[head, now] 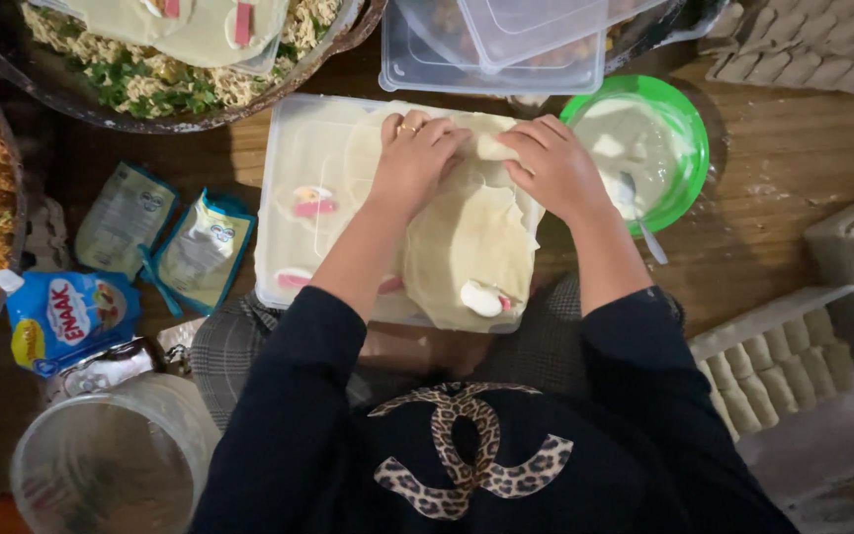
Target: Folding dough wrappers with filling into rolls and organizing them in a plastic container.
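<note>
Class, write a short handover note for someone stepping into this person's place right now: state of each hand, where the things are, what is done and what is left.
Left hand: fingers curled, pressing on the roll of thin wrapper.
Right hand: also curled on the roll, beside the left.
Things: wrapper lies on a white tray; green bowl of pale paste with a spoon sits right of it; the noodle pan is beyond the tray.
Done: finished rolls fill the containers at right.
Left: this wrapper is only partly rolled; its near half is flat.
</note>
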